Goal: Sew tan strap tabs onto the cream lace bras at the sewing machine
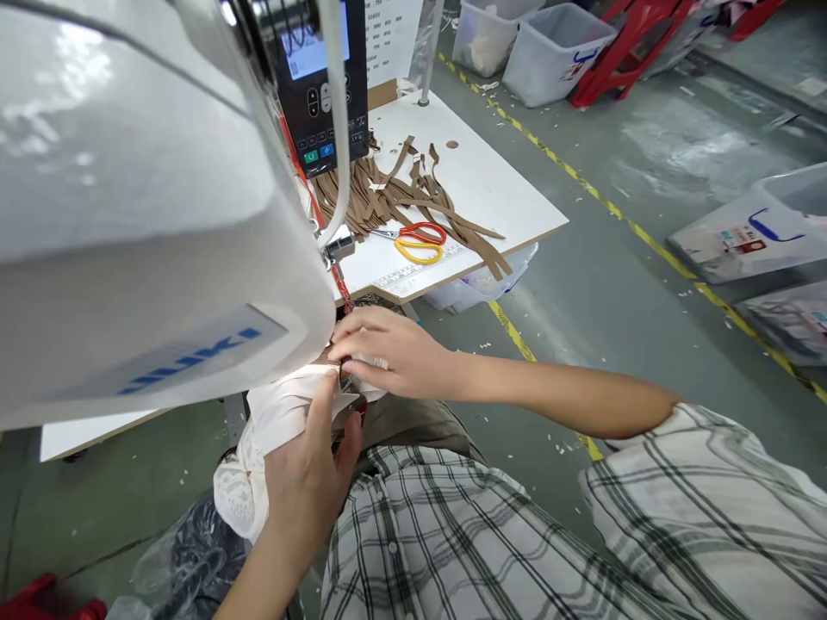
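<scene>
My left hand [303,478] is at white fabric [284,409] beneath the sewing machine head [194,284]. Its index finger stretches along the cloth, the thumb stands to the right, and the fabric covers the other fingers. Lace trim [239,491] hangs from this cloth on the left. My right hand [394,355] reaches in from the right, fingers bent and fingertips close together at the edge of the machine head. What lies between those fingertips is too small to make out. The machine head hides the needle area.
Brown fabric strips [388,202] lie piled on the white table [510,194], beside scissors with red and yellow handles [419,243]. A control panel [323,103] stands behind them. Plastic bins [556,52] and a red stool [630,52] are on the floor. A plastic bag [187,551] lies lower left.
</scene>
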The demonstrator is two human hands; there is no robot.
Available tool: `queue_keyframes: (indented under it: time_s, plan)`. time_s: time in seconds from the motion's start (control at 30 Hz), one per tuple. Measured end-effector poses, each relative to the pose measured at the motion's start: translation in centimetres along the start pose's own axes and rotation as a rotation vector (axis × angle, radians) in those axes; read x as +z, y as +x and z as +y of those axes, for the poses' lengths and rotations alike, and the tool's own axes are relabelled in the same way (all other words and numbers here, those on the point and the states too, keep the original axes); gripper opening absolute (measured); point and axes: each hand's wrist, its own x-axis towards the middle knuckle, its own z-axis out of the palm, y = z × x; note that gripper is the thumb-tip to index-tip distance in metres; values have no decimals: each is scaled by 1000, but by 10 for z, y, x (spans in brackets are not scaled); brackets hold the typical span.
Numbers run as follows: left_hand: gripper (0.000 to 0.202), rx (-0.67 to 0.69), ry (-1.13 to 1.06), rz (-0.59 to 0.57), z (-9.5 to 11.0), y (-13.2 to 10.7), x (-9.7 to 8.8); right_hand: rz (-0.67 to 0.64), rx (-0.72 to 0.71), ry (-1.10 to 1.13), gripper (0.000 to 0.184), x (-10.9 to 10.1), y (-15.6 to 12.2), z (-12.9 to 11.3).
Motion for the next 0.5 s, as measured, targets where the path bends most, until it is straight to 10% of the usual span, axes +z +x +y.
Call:
queue_keyframes:
  time_s: [0.3,0.5]
  plan:
    - [64,248,-69,-104,-36,5,-17,11,-216,-228,22,4,2,13]
    - [60,334,96,-25,-37,15,-18,79,133,154,21,10,-8,2]
